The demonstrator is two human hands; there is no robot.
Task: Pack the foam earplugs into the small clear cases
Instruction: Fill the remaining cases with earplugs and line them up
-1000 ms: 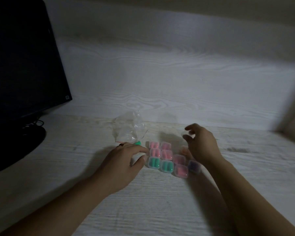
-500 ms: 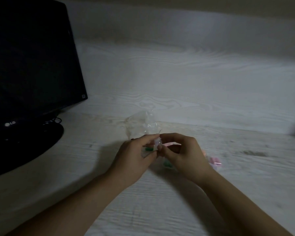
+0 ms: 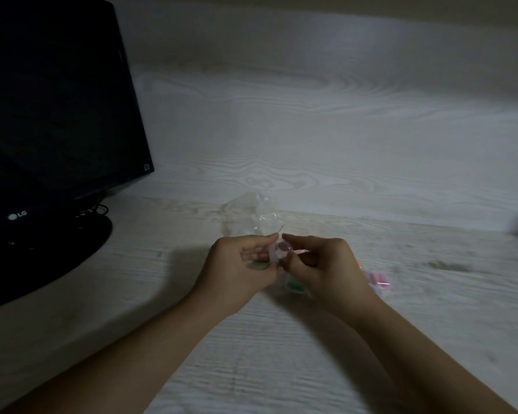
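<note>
My left hand and my right hand meet above the desk and together pinch a small clear case with something dark inside it. Under my right hand lies the cluster of filled cases, mostly hidden: a green-filled one shows between my wrists and a pink-filled one sticks out to the right. A crumpled clear plastic bag lies just behind my hands.
A black LG monitor on a round black base stands at the left, with cables behind it. The desk top is whitish wood grain, and a matching wall panel rises behind it.
My hands came together from apart over the cases and lifted one small case between them. The camera shifted, so the monitor now takes up more of the left.
</note>
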